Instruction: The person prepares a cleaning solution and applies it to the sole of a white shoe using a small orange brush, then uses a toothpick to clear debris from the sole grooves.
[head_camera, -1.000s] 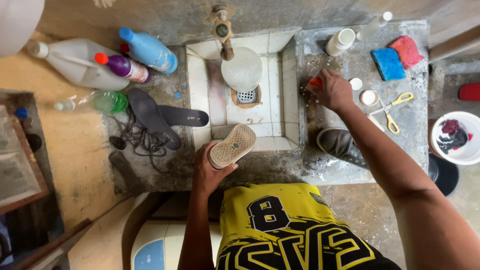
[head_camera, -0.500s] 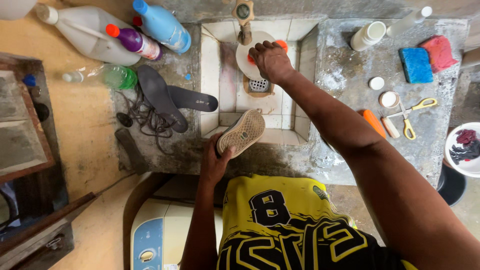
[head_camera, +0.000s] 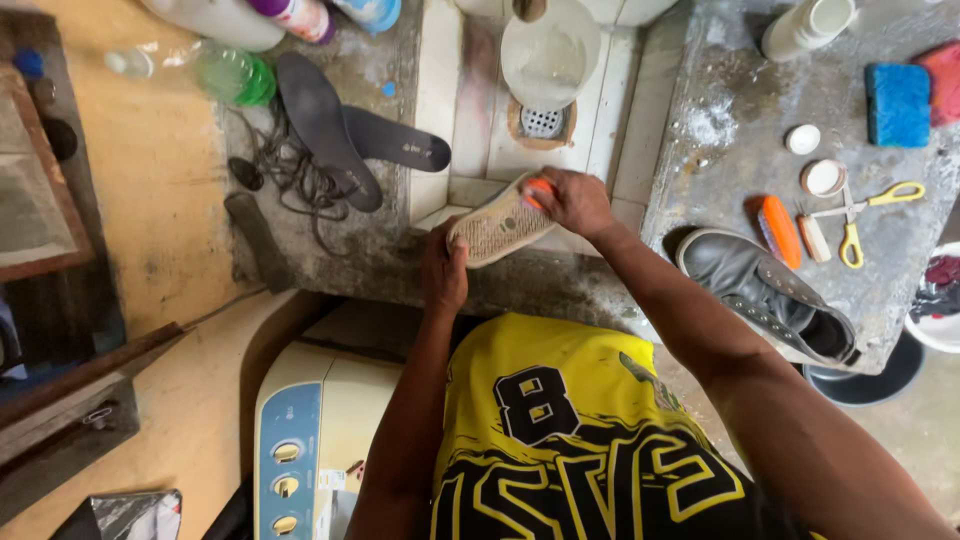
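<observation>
Over the tiled sink (head_camera: 440, 120), the left hand (head_camera: 444, 272) grips the upturned shoe (head_camera: 497, 228) while the right hand (head_camera: 572, 200) clenches an orange brush (head_camera: 540, 188); a hard stroke could likely twist the wet shoe loose.

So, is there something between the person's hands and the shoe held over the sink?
Nothing visible does. The left hand grips the heel end of the shoe, sole up, and the right hand presses a small orange brush directly on the sole, above the tiled sink.
</observation>
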